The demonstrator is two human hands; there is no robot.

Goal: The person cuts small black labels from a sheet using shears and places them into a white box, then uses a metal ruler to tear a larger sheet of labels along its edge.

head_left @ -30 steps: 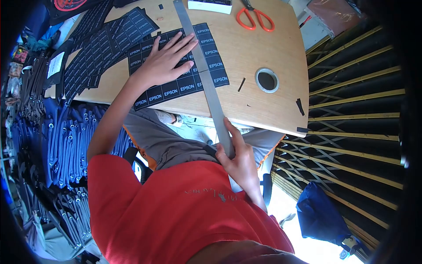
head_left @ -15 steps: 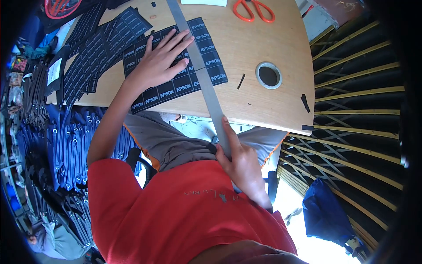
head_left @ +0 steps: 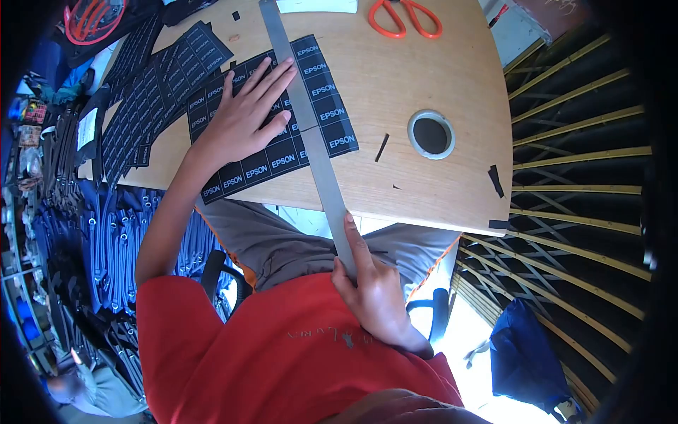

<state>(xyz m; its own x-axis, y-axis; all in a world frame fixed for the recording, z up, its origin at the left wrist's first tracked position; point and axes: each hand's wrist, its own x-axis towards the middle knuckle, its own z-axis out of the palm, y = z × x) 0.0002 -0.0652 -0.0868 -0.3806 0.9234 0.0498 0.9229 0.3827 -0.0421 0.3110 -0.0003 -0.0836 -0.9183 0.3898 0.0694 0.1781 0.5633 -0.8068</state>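
Note:
My left hand lies flat with fingers spread on a black sheet printed with rows of white EPSON labels. Its fingertips reach the left edge of a long metal ruler. The ruler lies across the sheet and sticks out past the table's near edge toward my body; a thin dark line crosses it midway. My right hand grips the ruler's near end, thumb on one side and index finger stretched along it. The palm hides that end.
More printed sheets overlap on the table's left. Orange-handled scissors and a white object lie at the back. A tape roll and black scraps rest on the wooden table. A folding gate stands to the right.
The view has shifted slightly, so most things sit a little lower in it. Both hands keep their places on the sheet and ruler, with little visible movement between them.

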